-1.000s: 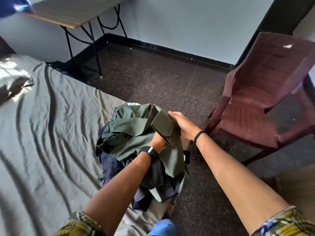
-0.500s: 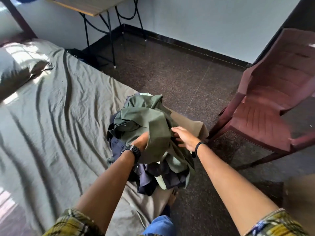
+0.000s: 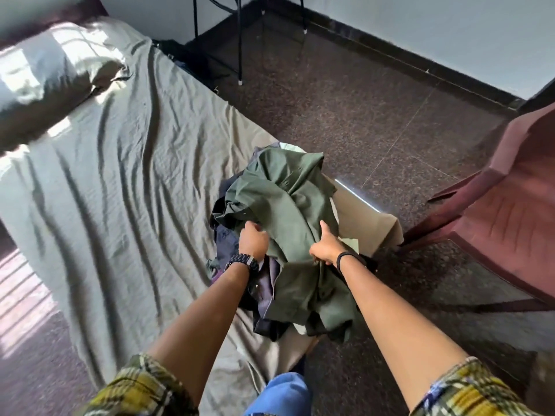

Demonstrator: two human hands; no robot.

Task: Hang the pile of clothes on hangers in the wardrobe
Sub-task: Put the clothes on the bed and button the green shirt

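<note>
Beneath and to the left of both hands stretches one bed (image 3: 114,187), its grey-green sheet rumpled into long creases, with one pillow (image 3: 45,76) far beyond the left hand at the head end. Off to the right of the right hand stands one maroon plastic chair (image 3: 495,211) on the dark speckled floor (image 3: 360,94). Well ahead of the hands, the black metal legs (image 3: 239,40) of a piece of furniture rise out of view; its top is not shown.

The pile of clothes (image 3: 270,265) sits at the bed's near corner, directly under the hands. At least three garments can be told apart: a green shirt (image 3: 288,199) on top, dark navy fabric under it, and a pale piece at the bottom edge; an exact count is not possible.

The left hand (image 3: 253,241) has its fingers curled into the shirt's left fold, gripping it. The right hand (image 3: 326,247) pinches the cloth on the shirt's right side, thumb raised against it.

The shirt looks light, limp and easily tangled with what lies under it, so it should lift with little effort but may drag neighbours along. Taking it at the collar or shoulders would likely let it hang open for a hanger. No hanger or wardrobe is in view.
</note>
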